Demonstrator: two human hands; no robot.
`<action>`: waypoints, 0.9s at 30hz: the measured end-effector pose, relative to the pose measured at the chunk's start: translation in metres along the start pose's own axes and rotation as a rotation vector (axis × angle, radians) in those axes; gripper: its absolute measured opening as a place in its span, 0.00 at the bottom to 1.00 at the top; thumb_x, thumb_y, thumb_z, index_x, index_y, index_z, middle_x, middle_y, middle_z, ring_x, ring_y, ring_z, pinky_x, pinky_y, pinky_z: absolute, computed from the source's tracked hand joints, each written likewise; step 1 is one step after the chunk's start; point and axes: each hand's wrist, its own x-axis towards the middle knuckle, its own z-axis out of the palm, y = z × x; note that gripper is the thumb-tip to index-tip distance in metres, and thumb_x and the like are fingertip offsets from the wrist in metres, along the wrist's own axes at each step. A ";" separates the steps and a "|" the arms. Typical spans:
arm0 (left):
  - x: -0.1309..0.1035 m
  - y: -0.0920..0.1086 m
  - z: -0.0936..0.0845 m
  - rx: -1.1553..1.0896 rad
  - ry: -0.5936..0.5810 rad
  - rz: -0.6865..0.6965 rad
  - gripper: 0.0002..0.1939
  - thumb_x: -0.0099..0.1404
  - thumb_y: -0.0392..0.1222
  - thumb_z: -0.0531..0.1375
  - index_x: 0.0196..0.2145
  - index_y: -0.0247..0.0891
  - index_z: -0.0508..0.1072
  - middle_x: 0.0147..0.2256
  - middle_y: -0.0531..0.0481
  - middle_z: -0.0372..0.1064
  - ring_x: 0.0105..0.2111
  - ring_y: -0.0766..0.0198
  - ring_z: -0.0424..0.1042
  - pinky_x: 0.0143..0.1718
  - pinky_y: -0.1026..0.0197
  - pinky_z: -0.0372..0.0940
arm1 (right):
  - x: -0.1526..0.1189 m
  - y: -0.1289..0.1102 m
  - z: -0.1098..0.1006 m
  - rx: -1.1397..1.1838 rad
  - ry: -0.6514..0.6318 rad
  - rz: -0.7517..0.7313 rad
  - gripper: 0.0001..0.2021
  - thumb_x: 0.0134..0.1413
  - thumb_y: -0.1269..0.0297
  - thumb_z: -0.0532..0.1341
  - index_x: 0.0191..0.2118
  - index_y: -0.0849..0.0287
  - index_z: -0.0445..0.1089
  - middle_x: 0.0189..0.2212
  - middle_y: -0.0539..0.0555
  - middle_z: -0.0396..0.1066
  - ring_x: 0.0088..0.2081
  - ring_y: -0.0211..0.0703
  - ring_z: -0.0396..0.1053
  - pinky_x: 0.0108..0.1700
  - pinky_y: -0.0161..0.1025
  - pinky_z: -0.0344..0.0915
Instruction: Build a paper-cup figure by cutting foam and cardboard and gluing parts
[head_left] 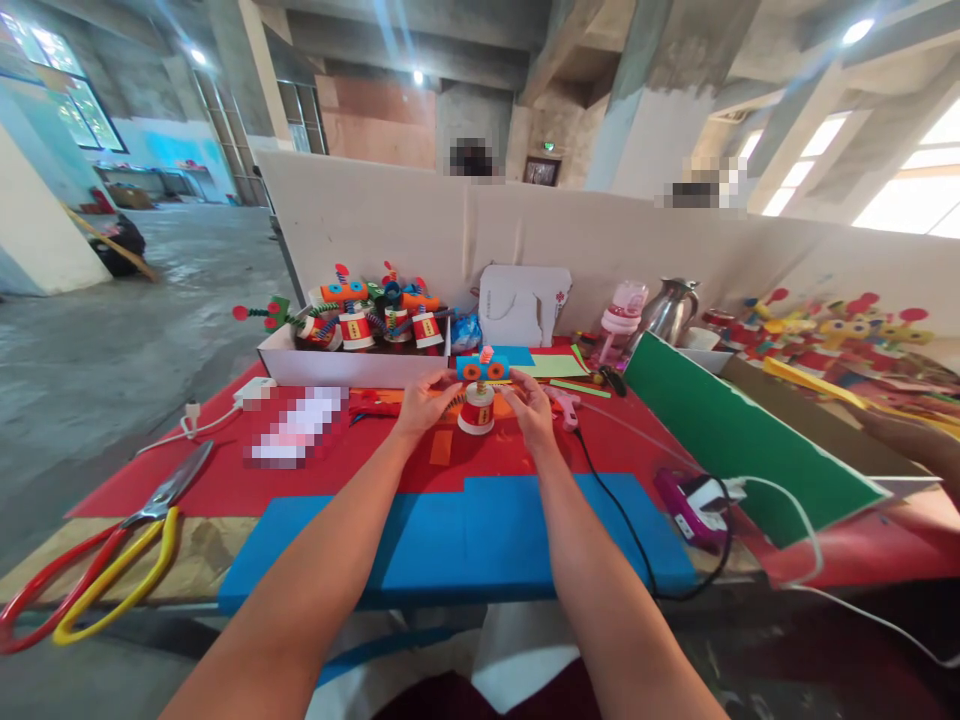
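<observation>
Blue-headed and upright, a paper-cup figure (476, 410) was pinched at its sides by a person's left hand (427, 405) and right hand (534, 408) over a red sheet (390, 462); adjustment seemed under way, calling next for light, even fingertip pressure.

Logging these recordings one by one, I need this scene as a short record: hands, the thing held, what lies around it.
Left hand: holding one side of the cup figure
Right hand: holding its other side
Figure's head: blue roll with orange eyes
Beyond, left: white box with similar figures
Right: pink glue gun, green board
Left: scissors, one handle red, one yellow
</observation>
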 end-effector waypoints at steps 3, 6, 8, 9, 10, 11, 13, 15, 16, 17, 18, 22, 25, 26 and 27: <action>0.000 0.002 -0.001 -0.006 0.012 -0.010 0.15 0.54 0.48 0.62 0.37 0.38 0.76 0.28 0.52 0.70 0.31 0.64 0.68 0.38 0.61 0.64 | 0.000 -0.003 -0.001 -0.004 0.003 0.009 0.19 0.45 0.54 0.65 0.43 0.56 0.72 0.46 0.57 0.74 0.48 0.49 0.70 0.51 0.47 0.67; 0.001 0.006 -0.006 -0.002 0.021 0.002 0.15 0.54 0.47 0.61 0.38 0.38 0.76 0.26 0.53 0.68 0.29 0.64 0.66 0.35 0.63 0.63 | 0.000 -0.008 -0.003 -0.019 0.006 0.006 0.17 0.46 0.57 0.64 0.43 0.56 0.72 0.47 0.56 0.73 0.50 0.49 0.68 0.53 0.47 0.65; 0.002 0.009 -0.010 -0.023 0.036 0.006 0.15 0.55 0.46 0.60 0.38 0.37 0.76 0.26 0.54 0.67 0.29 0.65 0.66 0.34 0.64 0.62 | 0.000 -0.011 -0.004 -0.033 0.013 0.009 0.16 0.46 0.58 0.63 0.43 0.55 0.72 0.46 0.56 0.73 0.50 0.49 0.68 0.53 0.46 0.65; 0.003 0.010 -0.012 -0.040 0.049 0.001 0.15 0.55 0.46 0.60 0.39 0.37 0.76 0.26 0.54 0.66 0.28 0.66 0.66 0.33 0.64 0.62 | 0.000 -0.012 -0.005 -0.036 0.026 0.015 0.16 0.46 0.58 0.63 0.43 0.56 0.72 0.46 0.56 0.73 0.49 0.48 0.68 0.51 0.46 0.65; 0.004 0.010 -0.014 -0.060 0.067 -0.008 0.15 0.55 0.45 0.59 0.39 0.37 0.76 0.26 0.54 0.66 0.28 0.66 0.66 0.32 0.65 0.62 | 0.001 -0.012 -0.006 -0.033 0.046 0.022 0.16 0.45 0.58 0.63 0.42 0.56 0.72 0.45 0.56 0.74 0.47 0.48 0.69 0.50 0.45 0.66; 0.005 0.010 -0.016 -0.081 0.092 -0.018 0.15 0.55 0.45 0.59 0.38 0.37 0.76 0.26 0.54 0.66 0.28 0.67 0.66 0.32 0.65 0.62 | 0.002 -0.012 -0.007 -0.023 0.076 0.029 0.16 0.44 0.58 0.63 0.41 0.57 0.72 0.43 0.56 0.74 0.45 0.48 0.69 0.48 0.45 0.67; 0.008 0.008 -0.020 -0.117 0.164 -0.036 0.13 0.54 0.44 0.59 0.36 0.37 0.76 0.24 0.54 0.66 0.27 0.67 0.66 0.32 0.65 0.63 | 0.004 -0.009 -0.009 0.005 0.160 0.045 0.15 0.43 0.57 0.63 0.39 0.58 0.73 0.39 0.55 0.75 0.41 0.46 0.70 0.45 0.43 0.67; 0.012 0.003 -0.024 -0.146 0.257 -0.064 0.12 0.53 0.44 0.59 0.34 0.37 0.75 0.22 0.55 0.66 0.27 0.67 0.66 0.33 0.64 0.64 | 0.007 -0.005 -0.014 0.022 0.237 0.088 0.13 0.41 0.56 0.63 0.33 0.58 0.72 0.32 0.54 0.75 0.35 0.44 0.70 0.40 0.42 0.68; 0.014 0.000 -0.026 -0.155 0.299 -0.082 0.12 0.53 0.44 0.59 0.33 0.37 0.75 0.21 0.55 0.65 0.26 0.67 0.66 0.33 0.64 0.64 | 0.008 -0.003 -0.016 0.023 0.258 0.115 0.12 0.40 0.55 0.63 0.30 0.59 0.72 0.27 0.52 0.74 0.32 0.43 0.70 0.37 0.41 0.68; 0.015 -0.003 -0.027 -0.159 0.333 -0.097 0.11 0.52 0.44 0.58 0.32 0.37 0.75 0.20 0.55 0.64 0.25 0.67 0.66 0.32 0.64 0.64 | 0.009 -0.002 -0.019 0.019 0.267 0.141 0.12 0.40 0.54 0.63 0.27 0.59 0.71 0.23 0.51 0.72 0.28 0.41 0.68 0.34 0.40 0.67; 0.017 -0.006 -0.028 -0.159 0.356 -0.110 0.11 0.52 0.44 0.58 0.32 0.37 0.74 0.19 0.56 0.64 0.24 0.67 0.66 0.31 0.65 0.63 | 0.010 0.000 -0.021 0.014 0.267 0.161 0.12 0.39 0.53 0.63 0.26 0.58 0.70 0.20 0.49 0.70 0.25 0.40 0.67 0.31 0.39 0.66; 0.020 -0.016 -0.031 -0.142 0.380 -0.123 0.11 0.52 0.45 0.57 0.31 0.37 0.74 0.19 0.56 0.64 0.23 0.67 0.66 0.29 0.65 0.62 | 0.013 0.004 -0.028 -0.004 0.247 0.178 0.13 0.41 0.53 0.62 0.26 0.58 0.70 0.18 0.48 0.68 0.22 0.37 0.64 0.28 0.36 0.63; 0.018 -0.017 -0.030 -0.099 0.292 -0.114 0.12 0.54 0.45 0.56 0.32 0.38 0.75 0.21 0.55 0.66 0.25 0.66 0.67 0.31 0.64 0.63 | 0.011 0.003 -0.029 -0.068 0.118 0.200 0.12 0.44 0.53 0.61 0.25 0.58 0.71 0.18 0.48 0.69 0.21 0.37 0.64 0.26 0.35 0.62; 0.017 -0.016 -0.029 -0.081 0.245 -0.111 0.12 0.54 0.46 0.57 0.32 0.38 0.76 0.21 0.54 0.68 0.26 0.65 0.68 0.31 0.64 0.63 | 0.010 0.002 -0.028 -0.091 0.056 0.215 0.12 0.43 0.53 0.62 0.23 0.58 0.71 0.17 0.48 0.68 0.20 0.36 0.64 0.25 0.35 0.62; 0.016 -0.014 -0.028 -0.066 0.199 -0.109 0.12 0.53 0.46 0.58 0.31 0.38 0.77 0.22 0.53 0.69 0.26 0.65 0.68 0.31 0.64 0.63 | 0.008 0.001 -0.027 -0.107 0.001 0.231 0.12 0.40 0.54 0.64 0.21 0.58 0.71 0.15 0.47 0.68 0.19 0.36 0.63 0.23 0.35 0.61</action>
